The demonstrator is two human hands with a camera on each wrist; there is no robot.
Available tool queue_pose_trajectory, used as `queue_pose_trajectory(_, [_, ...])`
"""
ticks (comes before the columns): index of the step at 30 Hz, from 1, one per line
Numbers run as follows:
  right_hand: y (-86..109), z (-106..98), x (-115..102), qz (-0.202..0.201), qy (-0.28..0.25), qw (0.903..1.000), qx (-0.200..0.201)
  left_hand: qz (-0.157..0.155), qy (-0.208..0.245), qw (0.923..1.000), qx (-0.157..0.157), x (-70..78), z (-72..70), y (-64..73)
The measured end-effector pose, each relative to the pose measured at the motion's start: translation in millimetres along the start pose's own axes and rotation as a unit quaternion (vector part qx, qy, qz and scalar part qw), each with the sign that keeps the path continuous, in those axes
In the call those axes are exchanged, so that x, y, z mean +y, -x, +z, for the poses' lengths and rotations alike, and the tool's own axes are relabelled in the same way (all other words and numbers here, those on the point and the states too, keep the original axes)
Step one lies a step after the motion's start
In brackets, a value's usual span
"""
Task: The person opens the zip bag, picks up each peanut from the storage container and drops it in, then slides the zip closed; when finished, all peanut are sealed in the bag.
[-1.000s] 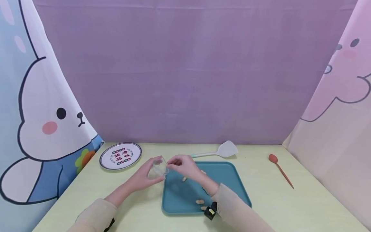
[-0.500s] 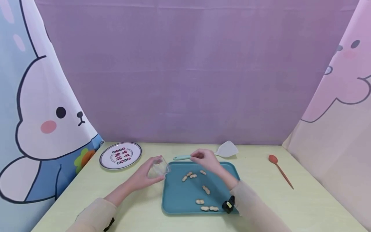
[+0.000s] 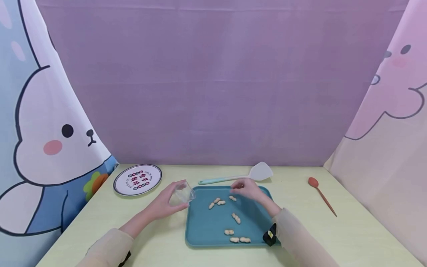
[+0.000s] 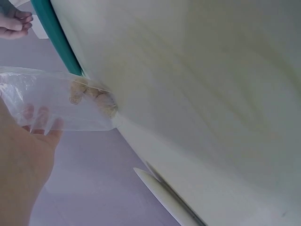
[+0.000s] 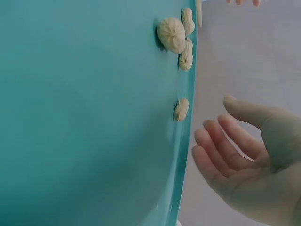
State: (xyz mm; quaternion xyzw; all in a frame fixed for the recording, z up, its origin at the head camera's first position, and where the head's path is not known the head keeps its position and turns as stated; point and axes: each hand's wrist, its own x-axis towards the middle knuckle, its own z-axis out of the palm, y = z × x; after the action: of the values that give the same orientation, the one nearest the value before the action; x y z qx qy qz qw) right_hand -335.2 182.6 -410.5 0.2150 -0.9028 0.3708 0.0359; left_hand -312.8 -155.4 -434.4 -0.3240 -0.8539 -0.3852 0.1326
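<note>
Teal tray (image 3: 207, 226) below, right hand (image 3: 247, 189) over its far side with thumb and fingers apart and empty, left hand (image 3: 162, 202) wrapped around a clear cup (image 3: 183, 193).
The cup, beside the tray's left edge, could tip and spill the peanuts inside (image 4: 106, 102) if the left hand's side hold loosens; the nearest loose peanut (image 3: 232, 198), close to the tray's far wall, could roll under a careless fingertip. Compared with a second ago, the right hand has left the cup's mouth; the left hand and cup are nearly unmoved.
</note>
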Motion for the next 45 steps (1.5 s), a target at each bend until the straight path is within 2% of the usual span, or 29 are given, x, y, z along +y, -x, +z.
queue_pose_trajectory(7, [-0.6, 1, 7, 0.061, 0.025, 0.9966, -0.05, -0.002, -0.003, 1.0, -0.002, -0.6, -0.8, 0.1])
queue_pose_trajectory(11, [-0.1, 3, 6, 0.079, 0.033, 0.9934, -0.076, -0.004, -0.003, 1.0, -0.003, -1.0, -0.4, 0.3])
queue_pose_trajectory(20, [0.5, 6, 4, 0.112, 0.055, 0.9884, -0.086, -0.008, -0.005, 0.9999, -0.006, -1.8, 1.3, 1.3])
queue_pose_trajectory(30, [4.3, 2, 3, 0.1, 0.05, 0.9879, -0.107, -0.007, -0.01, 0.9999, -0.006, -0.7, 1.5, 1.6])
queue_pose_trajectory(36, [3.1, -2, 4, 0.086, -0.018, 0.9909, -0.102, -0.007, -0.009, 0.9999, -0.004, 0.0, 1.5, 0.8])
queue_pose_trajectory(41, [0.7, -6, 5, 0.08, -0.07, 0.9894, -0.099, -0.008, -0.008, 0.9999, -0.003, 0.1, 1.5, 1.0])
queue_pose_trajectory(45, [0.0, -8, 1, 0.045, -0.084, 0.9923, -0.079, -0.004, -0.008, 1.0, -0.002, 0.3, 1.1, 0.8])
